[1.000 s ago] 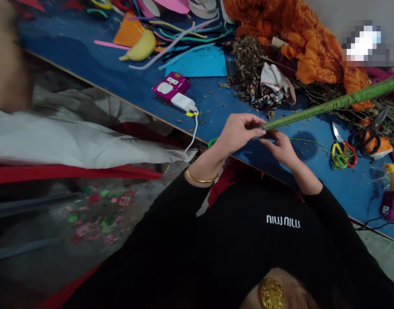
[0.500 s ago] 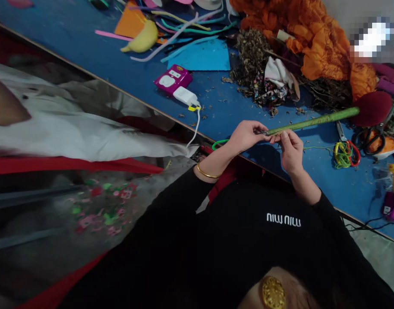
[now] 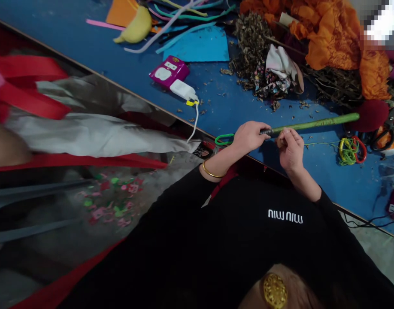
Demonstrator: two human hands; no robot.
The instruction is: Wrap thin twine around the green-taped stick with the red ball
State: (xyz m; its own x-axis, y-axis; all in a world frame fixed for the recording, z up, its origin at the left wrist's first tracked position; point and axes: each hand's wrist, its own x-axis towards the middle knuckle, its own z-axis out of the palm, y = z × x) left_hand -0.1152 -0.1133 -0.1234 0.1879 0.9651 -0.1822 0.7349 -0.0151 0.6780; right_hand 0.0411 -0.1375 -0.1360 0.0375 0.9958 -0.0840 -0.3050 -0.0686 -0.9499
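Observation:
My left hand (image 3: 247, 138) is closed around the dark end of a green stick (image 3: 319, 122). The stick points right across the table edge, and a dark red rounded piece (image 3: 372, 116) is at its far end; whether they are joined I cannot tell. Just below the stick my right hand (image 3: 291, 148) is closed in a pinch. A thin yellow-green thread (image 3: 322, 143) stretches from that hand to a tangle of thread (image 3: 349, 152) beside a red handle loop (image 3: 362, 149). What lies between the fingertips is mostly hidden.
On the blue table (image 3: 216, 111) are a purple socket box (image 3: 171, 71) with a white charger (image 3: 183, 89), a yellow banana-shaped object (image 3: 135, 26), blue sheet (image 3: 200, 45), dried plant bits (image 3: 253, 40) and orange cloth (image 3: 335, 34). Black-handled scissors (image 3: 383, 137) lie right. A person's arm (image 3: 7, 143) is at left.
My right hand has come away from the stick to just below it, fingers still pinched. More of the stick's dark end shows at my left hand. Red cloth has appeared at the left.

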